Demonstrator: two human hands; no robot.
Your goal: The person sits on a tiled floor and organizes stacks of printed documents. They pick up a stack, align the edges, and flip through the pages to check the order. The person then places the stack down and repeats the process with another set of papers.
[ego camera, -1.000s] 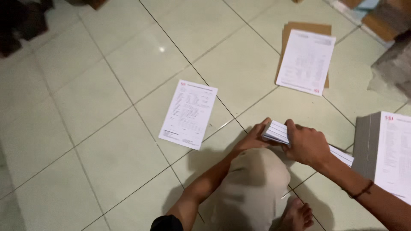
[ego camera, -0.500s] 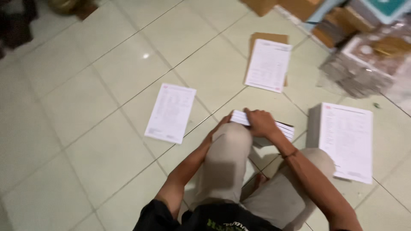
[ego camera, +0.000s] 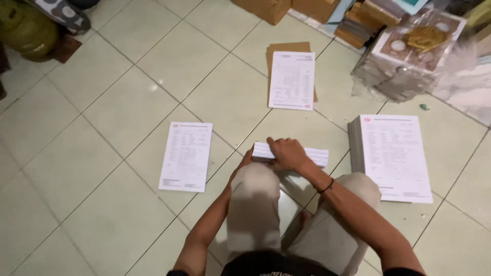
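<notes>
I squat on a tiled floor. My right hand (ego camera: 287,153) grips a thin bundle of white printed sheets (ego camera: 313,155) standing on its long edge on the floor before my knees. My left hand (ego camera: 246,160) is mostly hidden behind my left knee and touches the bundle's left end. A single printed sheet (ego camera: 186,155) lies to the left. A thick stack of printed sheets (ego camera: 395,156) lies to the right. Farther ahead another printed sheet (ego camera: 292,80) rests on a brown cardboard piece (ego camera: 286,47).
A plastic-wrapped pile of packs (ego camera: 415,56) sits at the far right. Cardboard boxes (ego camera: 266,8) and stacked books (ego camera: 364,23) line the far edge. A green rounded container (ego camera: 28,33) stands at the far left.
The view has tilted and pulled back, showing more of my knees and the floor ahead. My hands still hold the bundle on edge in about the same place.
</notes>
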